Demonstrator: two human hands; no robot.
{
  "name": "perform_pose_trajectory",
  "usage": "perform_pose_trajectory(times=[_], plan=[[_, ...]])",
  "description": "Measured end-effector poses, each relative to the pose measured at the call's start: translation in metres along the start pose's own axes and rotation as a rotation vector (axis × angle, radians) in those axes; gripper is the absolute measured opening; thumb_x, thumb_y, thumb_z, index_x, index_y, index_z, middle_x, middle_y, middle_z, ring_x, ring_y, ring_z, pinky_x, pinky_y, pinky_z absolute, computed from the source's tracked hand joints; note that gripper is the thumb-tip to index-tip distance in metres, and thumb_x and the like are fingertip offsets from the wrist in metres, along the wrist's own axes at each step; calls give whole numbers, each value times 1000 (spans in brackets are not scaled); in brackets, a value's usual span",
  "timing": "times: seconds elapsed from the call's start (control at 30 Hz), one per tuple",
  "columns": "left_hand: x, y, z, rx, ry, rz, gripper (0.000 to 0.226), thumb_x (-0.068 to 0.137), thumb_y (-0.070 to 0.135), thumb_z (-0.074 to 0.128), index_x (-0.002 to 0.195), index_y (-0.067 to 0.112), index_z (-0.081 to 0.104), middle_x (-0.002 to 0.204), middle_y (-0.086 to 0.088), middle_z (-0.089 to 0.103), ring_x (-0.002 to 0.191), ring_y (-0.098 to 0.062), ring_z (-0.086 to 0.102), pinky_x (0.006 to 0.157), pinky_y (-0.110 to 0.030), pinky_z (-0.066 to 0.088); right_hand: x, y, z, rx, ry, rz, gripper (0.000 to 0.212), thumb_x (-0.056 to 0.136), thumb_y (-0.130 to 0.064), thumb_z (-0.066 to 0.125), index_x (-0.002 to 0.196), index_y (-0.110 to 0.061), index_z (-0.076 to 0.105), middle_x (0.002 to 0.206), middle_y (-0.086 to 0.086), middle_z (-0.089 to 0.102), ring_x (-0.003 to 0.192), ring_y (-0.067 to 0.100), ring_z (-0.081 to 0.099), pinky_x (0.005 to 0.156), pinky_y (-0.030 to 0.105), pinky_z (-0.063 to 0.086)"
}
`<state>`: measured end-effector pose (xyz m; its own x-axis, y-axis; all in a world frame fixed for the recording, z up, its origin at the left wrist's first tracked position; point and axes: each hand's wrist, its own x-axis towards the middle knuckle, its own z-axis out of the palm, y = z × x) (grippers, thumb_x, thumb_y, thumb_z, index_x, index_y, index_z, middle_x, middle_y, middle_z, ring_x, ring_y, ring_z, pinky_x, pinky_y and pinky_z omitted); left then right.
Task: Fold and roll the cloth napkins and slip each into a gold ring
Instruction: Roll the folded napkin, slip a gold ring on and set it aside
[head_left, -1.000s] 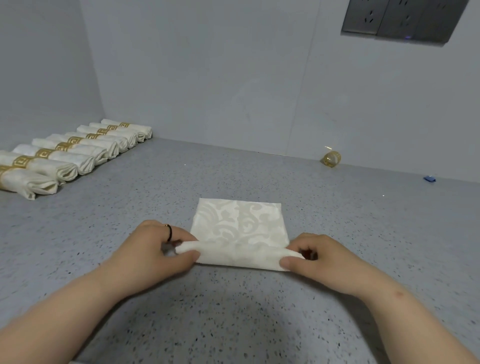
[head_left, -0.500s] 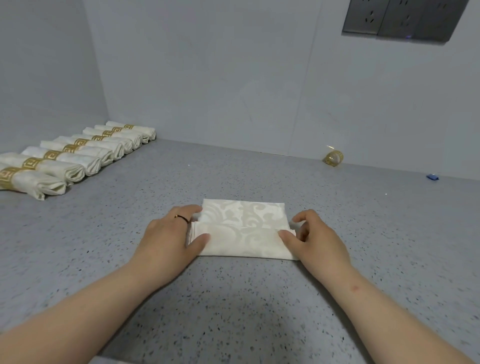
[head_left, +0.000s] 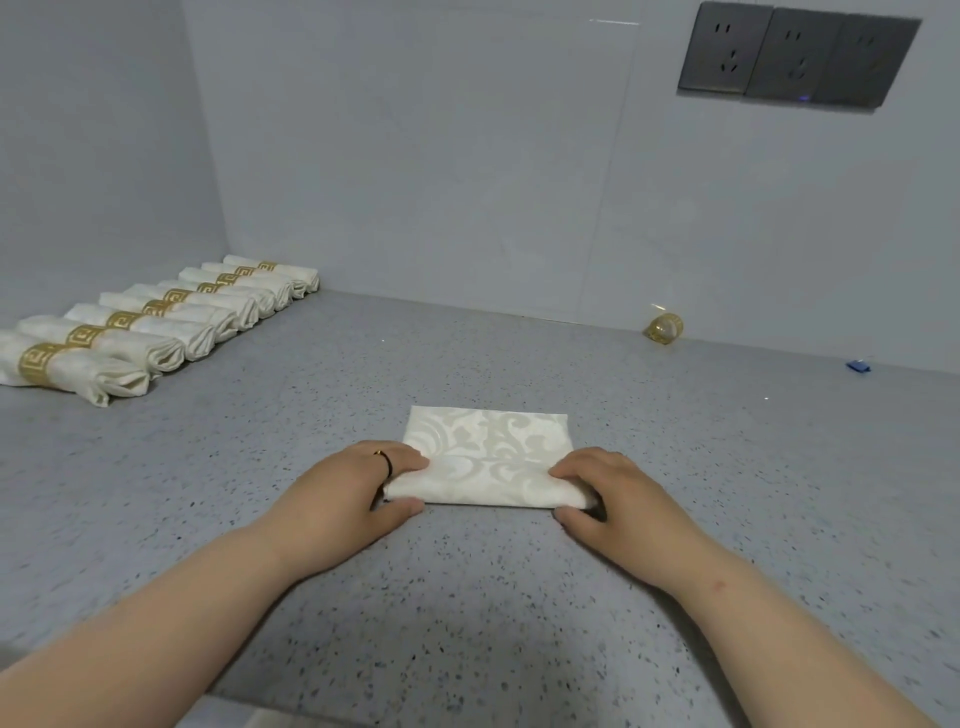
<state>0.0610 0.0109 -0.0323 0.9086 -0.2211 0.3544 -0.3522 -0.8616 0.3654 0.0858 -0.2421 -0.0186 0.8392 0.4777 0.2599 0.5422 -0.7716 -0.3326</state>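
Note:
A cream patterned cloth napkin (head_left: 488, 457) lies folded on the grey speckled counter, its near edge rolled up into a thick tube. My left hand (head_left: 358, 488), wearing a thin dark ring, grips the left end of that roll with fingers on top and thumb at the front. My right hand (head_left: 602, 493) grips the right end the same way. A loose gold ring (head_left: 663, 328) stands by the back wall, far right of the napkin.
A row of several rolled napkins in gold rings (head_left: 156, 322) lines the left side of the counter (head_left: 467, 597). A small blue object (head_left: 858, 367) lies at the back right. Wall sockets (head_left: 795, 54) sit high on the right.
Both hands rolled the napkin's near edge away from me, so the roll is thicker and the flat part shorter. The camera view shifted slightly.

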Motion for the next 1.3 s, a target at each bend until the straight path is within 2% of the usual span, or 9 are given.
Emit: perform_pose_trajectory(times=[0.17, 0.3, 0.43, 0.6, 0.7, 0.83, 0.97, 1.13, 1.3], plan=[[-15, 3, -13, 118, -3, 51, 86, 52, 72, 10, 119, 40, 54, 117, 27, 55, 107, 3, 52, 71, 1, 27, -13, -6, -8, -14, -38, -2, 28, 90, -28, 54, 118, -25, 57, 117, -14, 56, 105, 1, 46, 82, 5, 32], [-30, 14, -29, -200, -109, -68, 32, 60, 70, 41, 85, 58, 58, 87, 44, 57, 88, 13, 53, 72, -2, 38, -23, -11, -25, 294, -175, 126, 8, 85, -27, 61, 87, -35, 61, 86, -20, 62, 75, -11, 53, 70, 5, 40], [-21, 9, -26, -414, -14, -268, 4, 76, 45, 63, 76, 42, 65, 89, 2, 67, 79, -8, 60, 65, -8, 38, -13, -15, -28, 524, -168, 313, 6, 88, -26, 58, 84, -22, 60, 70, -7, 60, 61, 2, 55, 62, 11, 41], [-12, 8, -13, -213, 83, -258, 14, 88, 26, 57, 100, 31, 52, 100, 9, 51, 77, 1, 49, 63, -4, 33, -2, -19, -10, 331, -17, 363, 14, 91, -32, 51, 95, -19, 48, 78, -7, 51, 66, 8, 46, 60, 21, 36], [-16, 14, -17, 96, 163, 57, 16, 90, 21, 53, 97, 23, 66, 97, 11, 59, 85, -6, 52, 71, -14, 39, -6, -20, -5, -70, 130, 95, 20, 90, -23, 49, 109, -18, 50, 104, -6, 49, 90, 11, 51, 67, 18, 37], [-24, 3, -10, 279, 81, 331, 57, 96, 48, 18, 88, 25, 70, 85, 13, 67, 83, -4, 49, 80, -18, 35, -14, -15, -3, -325, 152, -312, 25, 77, -31, 46, 79, -18, 66, 83, -6, 65, 75, 13, 63, 64, 21, 52], [-28, 5, -10, 284, 27, 272, 53, 87, 61, 25, 94, 31, 69, 92, 18, 68, 80, 0, 62, 80, -13, 39, -17, -14, 0, -306, 3, -299, 36, 71, -49, 43, 89, -27, 65, 86, -16, 66, 78, 2, 64, 63, 12, 50], [-16, 12, -17, 95, -30, 33, 71, 63, 67, 21, 114, 36, 58, 107, 21, 60, 100, -3, 57, 82, -10, 37, -6, -24, -9, -213, 3, -174, 25, 89, -31, 48, 105, -24, 65, 101, -15, 65, 94, 5, 60, 76, 16, 46], [-1, 11, -25, -207, -108, -110, 15, 91, 39, 48, 96, 50, 39, 101, 17, 54, 85, 1, 51, 68, -4, 34, 8, -18, -16, 168, -79, 54, 21, 91, -20, 53, 108, -23, 65, 89, -21, 59, 80, -4, 51, 71, 7, 36]])
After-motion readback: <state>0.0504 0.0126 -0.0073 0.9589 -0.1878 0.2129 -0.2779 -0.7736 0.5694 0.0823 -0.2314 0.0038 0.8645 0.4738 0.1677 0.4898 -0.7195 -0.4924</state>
